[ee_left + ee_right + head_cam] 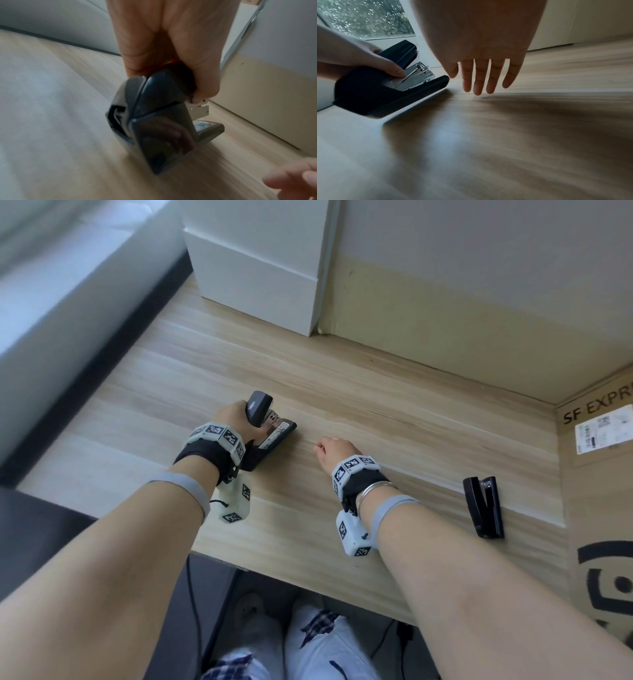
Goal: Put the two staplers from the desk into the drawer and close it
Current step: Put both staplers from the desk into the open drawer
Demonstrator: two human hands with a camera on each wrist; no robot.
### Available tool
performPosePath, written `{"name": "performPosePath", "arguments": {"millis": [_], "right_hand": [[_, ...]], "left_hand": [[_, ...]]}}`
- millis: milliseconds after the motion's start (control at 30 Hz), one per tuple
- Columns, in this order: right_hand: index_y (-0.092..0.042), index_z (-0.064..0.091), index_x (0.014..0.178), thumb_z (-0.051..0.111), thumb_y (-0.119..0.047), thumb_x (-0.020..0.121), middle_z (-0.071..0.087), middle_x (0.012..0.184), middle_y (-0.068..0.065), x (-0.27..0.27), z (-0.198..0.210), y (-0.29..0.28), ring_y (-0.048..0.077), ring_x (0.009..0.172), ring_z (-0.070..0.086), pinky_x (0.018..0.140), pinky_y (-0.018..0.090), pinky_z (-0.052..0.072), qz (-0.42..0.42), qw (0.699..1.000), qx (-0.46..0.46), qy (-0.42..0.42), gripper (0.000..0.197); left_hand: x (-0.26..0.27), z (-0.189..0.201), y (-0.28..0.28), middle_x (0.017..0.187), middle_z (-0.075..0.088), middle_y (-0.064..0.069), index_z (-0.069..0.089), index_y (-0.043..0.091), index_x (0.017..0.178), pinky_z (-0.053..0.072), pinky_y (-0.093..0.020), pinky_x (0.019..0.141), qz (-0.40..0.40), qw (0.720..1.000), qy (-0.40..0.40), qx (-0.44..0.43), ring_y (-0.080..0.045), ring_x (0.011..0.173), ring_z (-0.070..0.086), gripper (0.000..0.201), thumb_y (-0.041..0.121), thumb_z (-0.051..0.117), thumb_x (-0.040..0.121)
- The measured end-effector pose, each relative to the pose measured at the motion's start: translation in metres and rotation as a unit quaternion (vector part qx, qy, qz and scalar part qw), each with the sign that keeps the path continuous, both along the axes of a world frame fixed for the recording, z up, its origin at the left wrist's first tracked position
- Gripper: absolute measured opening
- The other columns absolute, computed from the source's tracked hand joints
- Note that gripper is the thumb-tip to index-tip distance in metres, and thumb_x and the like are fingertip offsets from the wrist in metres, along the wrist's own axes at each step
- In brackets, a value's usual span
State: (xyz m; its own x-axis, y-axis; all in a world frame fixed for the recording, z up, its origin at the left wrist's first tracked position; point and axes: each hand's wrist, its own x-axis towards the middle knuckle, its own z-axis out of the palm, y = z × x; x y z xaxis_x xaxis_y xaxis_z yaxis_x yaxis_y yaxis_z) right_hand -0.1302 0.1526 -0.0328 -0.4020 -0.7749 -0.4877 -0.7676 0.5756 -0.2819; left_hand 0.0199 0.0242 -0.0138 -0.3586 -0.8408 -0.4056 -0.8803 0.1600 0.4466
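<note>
On desk (pixel 394 422), left hand (pixel 234 419): large black stapler (pixel 270 433) is gripped.
Right hand (pixel 334 448): fingers extended, nothing held.
Right of it: small black stapler (pixel 483 506) is laid flat.

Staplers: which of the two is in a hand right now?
The larger stapler, gripped by the left hand near the desk's middle. The slim black stapler lies untouched beside the cardboard box.

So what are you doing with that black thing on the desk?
The left hand grips the big black stapler with the metal middle, tilting it up off the wooden desk. The right hand is open with straight fingers just beside it, holding nothing. A smaller black stapler lies untouched by the brown cardboard box. No drawer shows.
</note>
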Motion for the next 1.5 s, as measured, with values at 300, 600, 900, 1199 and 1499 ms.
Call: {"name": "performPosePath", "arguments": {"millis": [300, 600, 900, 1199, 1499], "right_hand": [[-0.021, 0.048, 0.136, 0.04, -0.033, 0.098, 0.044, 0.145, 0.006, 0.055, 0.008, -0.004, 0.03, 0.135, 0.039, 0.109, 0.042, 0.032, 0.055, 0.998, 0.016, 0.026, 0.041], [-0.017, 0.037, 0.144, 0.04, -0.026, 0.098, 0.027, 0.158, 0.001, 0.145, -0.002, -0.018, 0.023, 0.149, 0.016, 0.119, 0.043, 0.016, 0.116, 0.992, -0.037, 0.04, 0.047], [-0.028, 0.019, 0.151, 0.041, -0.023, 0.095, 0.003, 0.163, -0.004, 0.207, -0.029, -0.03, 0.024, 0.151, 0.0, 0.121, 0.047, 0.003, 0.142, 0.987, -0.054, 0.051, 0.06], [-0.038, -0.001, 0.151, 0.023, -0.047, 0.098, -0.007, 0.163, -0.007, 0.221, -0.065, -0.025, 0.027, 0.151, -0.007, 0.118, 0.057, -0.001, 0.129, 0.982, -0.051, 0.125, 0.059], [-0.037, 0.004, 0.152, 0.026, -0.047, 0.096, -0.001, 0.164, -0.006, 0.223, -0.075, -0.023, 0.026, 0.151, 0.0, 0.118, 0.056, 0.002, 0.122, 0.974, -0.103, 0.163, 0.061]], "left_hand": [[0.095, 0.034, 0.032, 0.085, 0.055, -0.01, 0.044, 0.012, 0.09, 0.039, -0.03, 0.07, 0.104, 0.992, 0.061, -0.039, -0.025, 0.078, 0.051, 0.03, 0.022, 0.068, 0.076], [0.217, 0.031, 0.076, 0.086, 0.057, -0.009, 0.05, 0.003, 0.095, 0.038, -0.029, 0.07, 0.255, 0.962, 0.067, -0.073, -0.025, 0.08, 0.052, 0.035, 0.024, 0.068, 0.073], [0.311, -0.001, 0.128, 0.079, 0.054, -0.006, 0.04, 0.011, 0.083, 0.035, -0.028, 0.067, 0.369, 0.926, 0.059, -0.048, -0.025, 0.075, 0.05, 0.027, 0.018, 0.064, 0.072], [0.342, -0.088, 0.15, 0.081, 0.057, -0.009, 0.04, 0.012, 0.084, 0.037, -0.029, 0.067, 0.403, 0.915, 0.014, 0.025, -0.028, 0.075, 0.052, 0.03, 0.019, 0.066, 0.071], [0.34, -0.164, 0.131, 0.108, 0.066, -0.018, 0.049, 0.008, 0.113, 0.047, -0.034, 0.08, 0.39, 0.914, -0.044, 0.104, -0.035, 0.097, 0.063, 0.045, 0.014, 0.069, 0.073]]}}
